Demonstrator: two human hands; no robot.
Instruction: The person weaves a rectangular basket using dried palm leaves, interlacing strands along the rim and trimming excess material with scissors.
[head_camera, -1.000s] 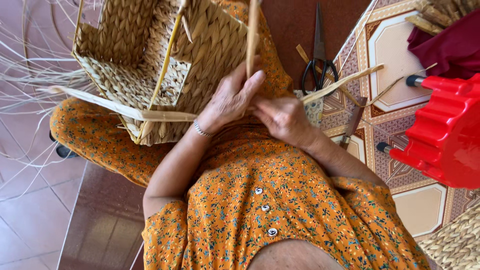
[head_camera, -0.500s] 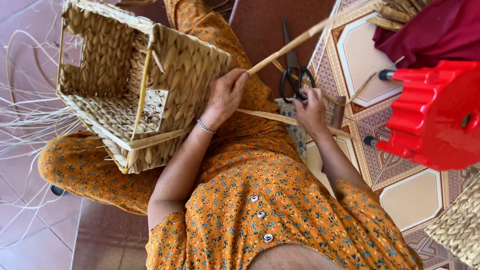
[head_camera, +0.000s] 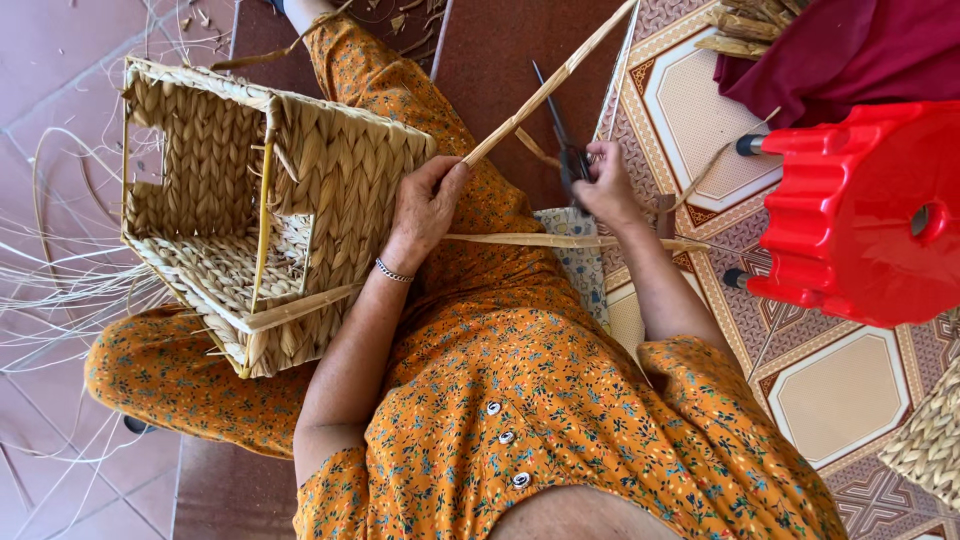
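We've got a long pale straw strip (head_camera: 545, 92) pinched in our left hand (head_camera: 425, 205), running up & away to the right. Right hand (head_camera: 600, 180) is closed round dark scissors (head_camera: 562, 140), just right of the strip. Woven rectangular straw basket (head_camera: 270, 225) lies on our lap, touching the left hand's left side. Red plastic stool (head_camera: 860, 210) stands well right.

A single head-worn camera looks steeply down the wearer's own front, close above the lap, taking in both hands (head_camera: 425, 205) (head_camera: 605, 185), a basket (head_camera: 250, 220) at frame left and a red stool (head_camera: 860, 210) at right.
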